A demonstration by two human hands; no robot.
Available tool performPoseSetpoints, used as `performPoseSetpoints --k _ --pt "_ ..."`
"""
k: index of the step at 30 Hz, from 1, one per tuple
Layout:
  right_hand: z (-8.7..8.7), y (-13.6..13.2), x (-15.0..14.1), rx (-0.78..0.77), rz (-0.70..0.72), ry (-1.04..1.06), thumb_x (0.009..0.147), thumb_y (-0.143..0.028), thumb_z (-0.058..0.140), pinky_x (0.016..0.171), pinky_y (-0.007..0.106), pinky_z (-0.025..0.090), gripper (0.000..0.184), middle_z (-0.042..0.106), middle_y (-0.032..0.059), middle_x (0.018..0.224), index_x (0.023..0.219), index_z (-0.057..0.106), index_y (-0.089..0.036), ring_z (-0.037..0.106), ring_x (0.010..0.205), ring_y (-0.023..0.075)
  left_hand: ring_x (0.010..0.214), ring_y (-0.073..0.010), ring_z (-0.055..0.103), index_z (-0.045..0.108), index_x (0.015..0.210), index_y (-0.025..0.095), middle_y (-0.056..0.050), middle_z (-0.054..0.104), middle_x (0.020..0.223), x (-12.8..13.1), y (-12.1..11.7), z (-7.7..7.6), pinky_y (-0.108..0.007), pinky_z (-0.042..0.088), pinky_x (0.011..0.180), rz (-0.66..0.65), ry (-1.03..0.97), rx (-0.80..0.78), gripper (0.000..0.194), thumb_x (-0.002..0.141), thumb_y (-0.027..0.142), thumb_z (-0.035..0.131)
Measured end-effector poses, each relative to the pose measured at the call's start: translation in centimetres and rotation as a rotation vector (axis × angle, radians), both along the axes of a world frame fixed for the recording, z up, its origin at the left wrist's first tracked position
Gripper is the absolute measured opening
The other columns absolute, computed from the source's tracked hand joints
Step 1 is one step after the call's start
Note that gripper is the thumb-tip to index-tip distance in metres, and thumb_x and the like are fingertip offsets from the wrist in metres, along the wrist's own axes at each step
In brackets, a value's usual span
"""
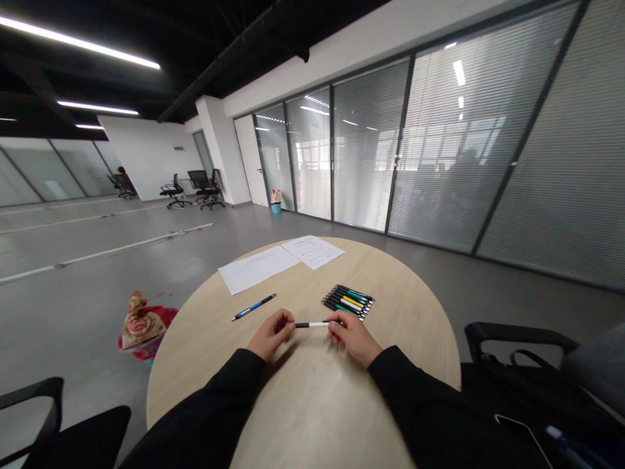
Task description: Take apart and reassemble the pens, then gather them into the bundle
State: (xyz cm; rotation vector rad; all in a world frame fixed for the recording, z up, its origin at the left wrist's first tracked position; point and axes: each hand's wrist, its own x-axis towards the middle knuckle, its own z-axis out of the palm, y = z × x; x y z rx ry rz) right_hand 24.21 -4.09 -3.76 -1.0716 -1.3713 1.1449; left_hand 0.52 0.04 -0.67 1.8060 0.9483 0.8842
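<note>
left hand [270, 334]: pinching pen [310, 324], one end
right hand [353, 337]: pinching other end
nearby: blue pen [254, 307], pen row [347, 301] on table [312, 404]

Bright ceiling-strip light [81, 42], faint shadow beside the left hand [269, 333], warped edges

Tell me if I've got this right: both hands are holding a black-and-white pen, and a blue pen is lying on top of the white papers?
Not quite: the blue pen lies on the round wooden tabletop, just short of the white papers, as the head view shows. The rest stands: the left hand and right hand hold the black-and-white pen.
</note>
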Motion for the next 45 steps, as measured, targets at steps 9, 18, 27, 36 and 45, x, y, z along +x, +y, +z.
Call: performPoseSetpoints --k 9,18,27,36,45 --pt "-0.1 0.0 0.0 0.002 -0.004 0.019 0.082 -0.034 0.057 0.045 0.019 0.035 0.021 0.064 -0.0002 0.067 0.092 0.063 -0.015 0.051 0.049 0.0082 0.047 -0.0118 0.036 0.052 0.053 0.017 0.004 0.04 0.046 0.1 -0.5 0.8 -0.026 0.028 0.049 0.084 0.215 -0.014 0.061 0.084 0.068 0.04" --pt "-0.1 0.1 0.0 -0.015 -0.001 0.01 0.082 -0.032 0.057 0.044 0.018 0.035 0.02 0.064 -0.0005 0.065 0.091 0.062 -0.016 0.052 0.05 0.0083 0.046 -0.0092 0.032 0.052 0.065 0.018 0.007 0.037 0.049 0.2 -0.6 1.0 -0.021 0.025 0.047 0.053 0.118 -0.021 0.049 0.079 0.064 0.053" --pt "0.0 0.1 0.0 -0.043 0.022 0.037 0.082 -0.038 0.057 0.047 0.019 0.038 0.022 0.062 -0.002 0.057 0.081 0.06 -0.016 0.051 0.047 0.0082 0.051 -0.0099 0.036 0.051 0.069 0.018 0.006 0.041 0.053 0.0 -0.4 0.7 -0.022 0.029 0.05 0.008 0.068 -0.029 0.042 0.08 0.057 0.057" --pt "0.1 0.0 -0.1 -0.115 0.064 0.107 0.079 -0.039 0.056 0.042 0.018 0.036 0.023 0.058 -0.0039 0.048 0.074 0.055 -0.017 0.049 0.04 0.0083 0.049 -0.0086 0.034 0.051 0.071 0.018 0.007 0.04 0.054 0.2 -0.6 0.9 -0.021 0.026 0.048 0.005 0.035 -0.052 0.041 0.079 0.057 0.06" --pt "0.9 -1.2 -0.4 0.006 0.139 -0.136 0.083 -0.024 0.05 0.053 0.023 0.045 0.025 0.066 -0.0021 0.063 0.106 0.058 -0.018 0.057 0.051 0.0115 0.042 -0.0075 0.036 0.051 0.074 0.018 0.009 0.041 0.048 0.1 0.4 -0.4 -0.019 0.026 0.044 0.113 -0.073 -0.117 0.041 0.076 0.057 0.062"
